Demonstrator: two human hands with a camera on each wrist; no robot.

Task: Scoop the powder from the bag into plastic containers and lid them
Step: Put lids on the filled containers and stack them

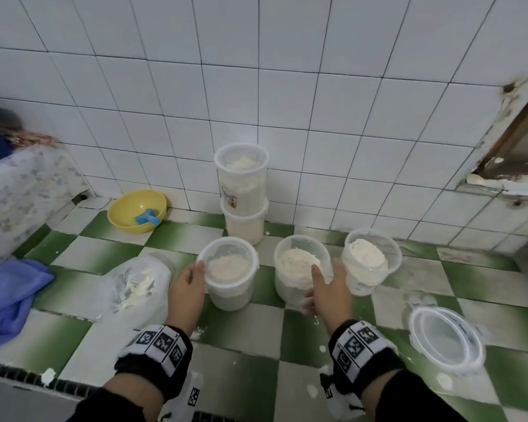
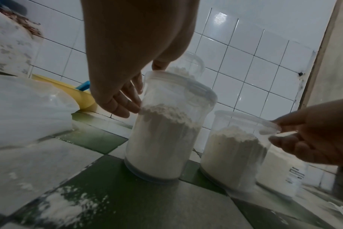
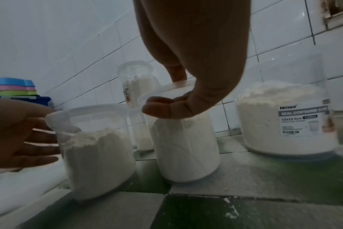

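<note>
Three clear plastic containers of white powder stand in a row on the green-and-white checked floor: left, middle, right. My left hand touches the left container, thumb on its rim and straight fingers against its side. My right hand is at the middle container, index finger over its mouth and thumb outside the rim, not closed on it. A clear plastic bag with some powder lies left of my left hand.
Two filled containers are stacked against the tiled wall. A yellow bowl with a blue scoop sits at the back left. Clear lids lie on the floor at the right. A blue cloth lies at the left.
</note>
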